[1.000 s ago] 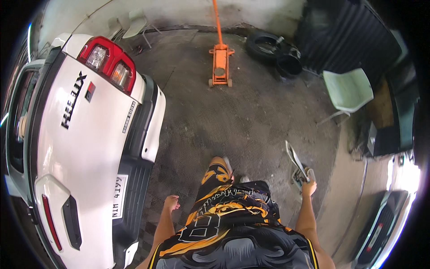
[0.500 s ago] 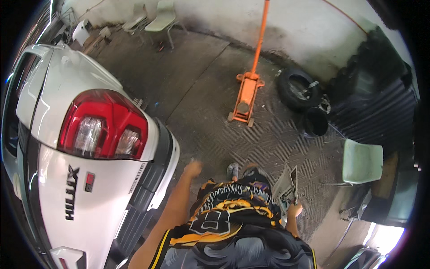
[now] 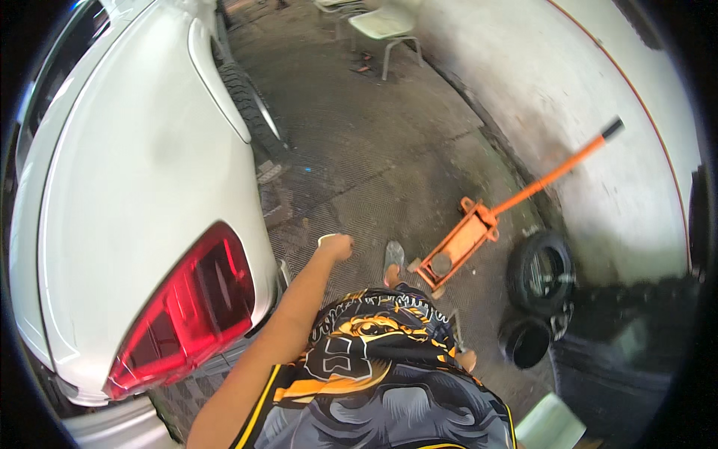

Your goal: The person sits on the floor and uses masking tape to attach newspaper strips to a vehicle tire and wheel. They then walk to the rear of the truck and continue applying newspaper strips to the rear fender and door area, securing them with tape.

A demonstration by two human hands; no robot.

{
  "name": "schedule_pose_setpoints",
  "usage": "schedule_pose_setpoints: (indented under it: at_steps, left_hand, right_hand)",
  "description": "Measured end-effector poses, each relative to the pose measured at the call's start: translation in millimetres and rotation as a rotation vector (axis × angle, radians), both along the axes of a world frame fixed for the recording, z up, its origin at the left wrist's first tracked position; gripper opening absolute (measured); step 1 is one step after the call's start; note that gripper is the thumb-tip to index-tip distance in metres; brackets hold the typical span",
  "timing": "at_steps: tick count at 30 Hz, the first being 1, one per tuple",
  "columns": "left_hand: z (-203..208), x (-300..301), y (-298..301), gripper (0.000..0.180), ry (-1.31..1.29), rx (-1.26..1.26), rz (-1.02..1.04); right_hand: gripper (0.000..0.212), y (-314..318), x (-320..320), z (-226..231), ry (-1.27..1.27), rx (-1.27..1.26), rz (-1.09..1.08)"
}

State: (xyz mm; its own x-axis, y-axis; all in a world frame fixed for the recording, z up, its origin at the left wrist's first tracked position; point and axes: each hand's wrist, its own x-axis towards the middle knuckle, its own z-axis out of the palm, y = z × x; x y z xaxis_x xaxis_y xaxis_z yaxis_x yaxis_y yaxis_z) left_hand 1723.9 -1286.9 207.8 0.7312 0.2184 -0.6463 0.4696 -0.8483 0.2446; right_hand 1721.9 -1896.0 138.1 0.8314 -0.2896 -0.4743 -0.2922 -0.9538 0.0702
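Observation:
My left hand (image 3: 339, 246) hangs over the floor beside the rear corner of a white pickup truck (image 3: 149, 135). Its fingers are curled, and a small pale edge shows at the fist; I cannot make out what it is. Low by my right side, my right hand (image 3: 467, 361) is closed on a folded newspaper (image 3: 456, 329), mostly hidden behind my patterned clothing. The truck's red tail light (image 3: 191, 314) is nearest my left forearm. One shoe (image 3: 394, 256) shows ahead of me on the floor.
An orange floor jack (image 3: 460, 243) stands ahead right, its long handle leaning toward the wall. Past it lie a tyre (image 3: 516, 280) and a black bucket-like container (image 3: 526, 344). Pale chairs stand at the far wall (image 3: 385, 22) and low right (image 3: 550, 423). The truck's rear wheel (image 3: 243, 101) is ahead left.
I have moved forward along the truck's side and my view has turned left. The jack and tyre are now closer. The newspaper has mostly gone out of sight behind my clothing.

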Motion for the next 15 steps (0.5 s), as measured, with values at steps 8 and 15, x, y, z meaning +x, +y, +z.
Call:
schedule_pose_setpoints:
  at_steps: [8,15]
  left_hand:
    - [-9.4,-37.8,99.4,0.038,-0.105,-0.075,0.567]
    - [-83.2,-65.2,100.9,0.018,0.496,-0.514,1.003]
  right_hand:
    - [0.031,202.1,337.5,34.3,-0.237,0.157,0.725]
    - [0.04,339.1,490.9,65.8,-0.332,0.247,0.669]
